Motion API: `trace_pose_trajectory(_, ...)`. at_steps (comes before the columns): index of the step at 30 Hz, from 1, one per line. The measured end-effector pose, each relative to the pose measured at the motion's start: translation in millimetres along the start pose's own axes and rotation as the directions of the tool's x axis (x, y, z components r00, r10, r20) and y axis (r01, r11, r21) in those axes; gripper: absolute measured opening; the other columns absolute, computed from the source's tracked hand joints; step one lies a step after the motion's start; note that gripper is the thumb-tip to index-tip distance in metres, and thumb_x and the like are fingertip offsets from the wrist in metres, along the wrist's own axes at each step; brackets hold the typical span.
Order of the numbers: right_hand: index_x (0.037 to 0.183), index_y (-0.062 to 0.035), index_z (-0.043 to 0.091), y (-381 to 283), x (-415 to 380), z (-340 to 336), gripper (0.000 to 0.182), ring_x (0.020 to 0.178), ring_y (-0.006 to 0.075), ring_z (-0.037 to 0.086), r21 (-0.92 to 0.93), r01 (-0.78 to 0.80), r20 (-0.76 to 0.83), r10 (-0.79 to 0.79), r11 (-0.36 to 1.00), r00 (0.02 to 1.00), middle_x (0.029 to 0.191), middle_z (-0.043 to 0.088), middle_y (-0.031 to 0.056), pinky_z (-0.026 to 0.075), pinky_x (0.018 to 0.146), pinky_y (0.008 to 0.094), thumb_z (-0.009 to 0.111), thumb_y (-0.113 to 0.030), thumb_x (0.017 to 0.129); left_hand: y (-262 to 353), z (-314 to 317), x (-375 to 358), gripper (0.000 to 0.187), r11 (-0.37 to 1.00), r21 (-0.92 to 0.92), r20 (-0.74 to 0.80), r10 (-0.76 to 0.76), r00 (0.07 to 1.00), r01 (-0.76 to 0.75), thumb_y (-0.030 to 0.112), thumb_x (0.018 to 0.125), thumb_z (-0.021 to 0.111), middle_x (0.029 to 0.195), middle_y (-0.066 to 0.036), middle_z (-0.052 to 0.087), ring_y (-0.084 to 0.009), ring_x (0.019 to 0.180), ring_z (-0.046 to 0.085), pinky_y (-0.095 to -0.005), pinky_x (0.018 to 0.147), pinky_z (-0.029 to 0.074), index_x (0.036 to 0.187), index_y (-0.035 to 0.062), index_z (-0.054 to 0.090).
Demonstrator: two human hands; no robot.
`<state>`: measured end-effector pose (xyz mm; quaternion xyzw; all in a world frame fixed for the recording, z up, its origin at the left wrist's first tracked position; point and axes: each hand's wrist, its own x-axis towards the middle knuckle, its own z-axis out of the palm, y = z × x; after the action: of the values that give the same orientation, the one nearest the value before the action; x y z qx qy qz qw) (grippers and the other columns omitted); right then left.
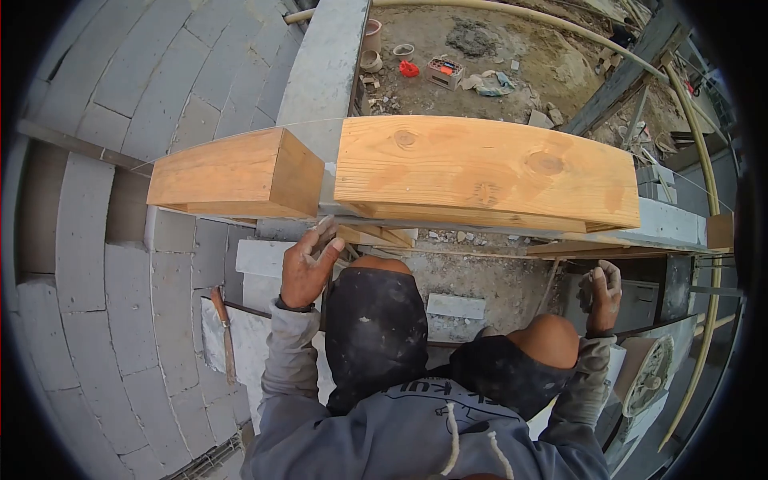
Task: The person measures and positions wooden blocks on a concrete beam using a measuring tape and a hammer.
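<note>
Your left hand (pixel 306 268) is up at the underside of the timber, fingers partly curled with the fingertips (pixel 326 230) pressed around a thin wooden wedge (pixel 376 236) tucked beneath the long beam (pixel 488 172); whether you are actually pinching the wedge or only pushing on it is hard to tell. Your right hand (pixel 604 292) sits lower and off to the side, closed loosely, and what it grips, if anything, is hidden. The long beam lies across the top of the grey block wall (pixel 120 200), just beside a shorter timber block (pixel 232 172) with a narrow gap between them where a concrete post (pixel 324 72) runs through. Judge the beam as heavy and fully stiff: solid sawn softwood with knots, rough enough not to slip, though the dusty surface may reduce grip. Take it from below near both ends with flat palms rather than fingertips, keeping fingers out of the gap at the block. The wedge is light and thin and could split along the grain, so hold it by its thick end. A taut string line (pixel 448 122) runs along the beam's far edge, so avoid snagging it.
</note>
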<state>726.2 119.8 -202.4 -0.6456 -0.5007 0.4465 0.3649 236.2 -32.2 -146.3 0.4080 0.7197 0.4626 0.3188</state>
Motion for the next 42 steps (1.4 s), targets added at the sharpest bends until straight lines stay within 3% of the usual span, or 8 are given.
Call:
trace_pose_trajectory(5,0.116,0.0042,0.049,-133.6,-52.4,19.9,0.073,0.081,0.0142,0.053,0.071,0.227,0.345,-0.237,0.971,0.908,0.095,0.057,0.0093,0.043,0.077,0.0276,0.071,-0.051,0.074,90.4,12.2,-8.3,0.035,0.943,0.197,0.207,0.226,0.952,-0.267,0.023,0.088,0.061,0.101,-0.016,0.065,-0.0209,0.093,0.062,-0.0311,0.084,0.047,0.110,-0.0046,0.060)
trace_pose_trajectory(10,0.123,0.0055,0.044,-172.8,-79.0,66.0,0.085,0.090,0.0205,0.058,-0.003,0.618,0.443,-0.553,0.786,0.705,0.104,0.057,0.0165,0.045,0.081,0.0329,0.074,-0.052,0.069,141.9,93.8,-21.3,0.056,0.915,-0.199,0.591,0.399,0.702,-0.352,0.035,0.089,0.059,0.113,-0.022,0.058,-0.0322,0.104,0.058,-0.0345,0.091,0.043,0.125,-0.0052,0.046)
trace_pose_trajectory(15,0.135,0.0029,0.034,-182.1,-99.0,88.8,0.065,0.113,0.0214,0.043,0.202,0.289,0.372,-0.346,0.936,0.861,0.119,0.047,0.0161,0.032,0.099,0.0343,0.029,-0.049,0.096,130.5,148.4,-50.7,0.088,0.888,-0.402,0.630,0.445,0.636,-0.223,0.047,0.088,0.055,0.145,-0.028,0.021,-0.0362,0.137,0.020,-0.0383,0.110,0.019,0.140,-0.0089,0.013)
trace_pose_trajectory(23,0.142,-0.0013,0.023,-183.0,-114.4,95.7,0.067,0.126,0.0267,0.037,0.416,0.275,0.429,-0.454,0.867,0.781,0.138,0.035,0.0200,0.028,0.106,0.0370,0.022,-0.050,0.097,129.5,154.6,-36.5,0.083,0.864,-0.465,0.515,0.442,0.734,-0.194,0.052,0.080,0.062,0.128,-0.027,0.044,-0.0385,0.123,0.041,-0.0403,0.103,0.033,0.135,-0.0043,0.033)
trace_pose_trajectory(27,0.115,0.0015,0.056,-187.6,-107.0,78.8,0.036,0.110,0.0316,0.050,-0.277,0.673,0.268,-0.618,0.685,0.739,0.120,0.049,0.0216,0.038,0.094,0.0348,0.054,-0.024,0.090,126.1,135.5,-28.4,0.079,0.918,-0.251,0.592,0.396,0.702,-0.306,0.047,0.078,0.067,0.117,-0.024,0.052,-0.0371,0.110,0.052,-0.0402,0.094,0.041,0.132,-0.0017,0.038)
trace_pose_trajectory(31,0.087,0.0035,0.060,-193.7,-109.7,82.3,0.013,0.073,0.0223,0.056,-0.154,0.610,0.407,-0.513,0.778,0.756,0.081,0.059,0.0139,0.044,0.067,0.0301,0.064,-0.006,0.080,115.8,136.4,-35.7,0.078,0.874,-0.131,0.521,0.462,0.718,-0.467,0.046,0.071,0.072,0.109,-0.022,0.055,-0.0383,0.099,0.056,-0.0414,0.083,0.046,0.129,0.0011,0.043)
trace_pose_trajectory(37,0.083,-0.0005,0.057,-181.4,-92.2,67.5,0.016,0.071,0.0109,0.052,-0.081,0.048,0.622,0.013,0.996,0.783,0.077,0.058,0.0034,0.042,0.065,0.0254,0.069,-0.010,0.078,118.6,128.9,-35.0,0.064,0.859,-0.024,0.590,0.425,0.687,-0.511,0.044,0.069,0.073,0.103,-0.020,0.055,-0.0371,0.089,0.058,-0.0428,0.071,0.047,0.111,0.0009,0.051)
trace_pose_trajectory(42,0.085,-0.0037,0.052,-162.2,-93.0,66.7,0.023,0.069,0.0062,0.049,0.018,-0.010,0.673,-0.005,1.000,0.740,0.074,0.055,-0.0002,0.040,0.062,0.0215,0.071,-0.011,0.076,116.7,133.9,-36.5,0.047,0.794,-0.141,0.454,0.583,0.674,-0.591,0.036,0.071,0.071,0.090,-0.016,0.054,-0.0376,0.079,0.058,-0.0428,0.064,0.047,0.100,0.0020,0.055)
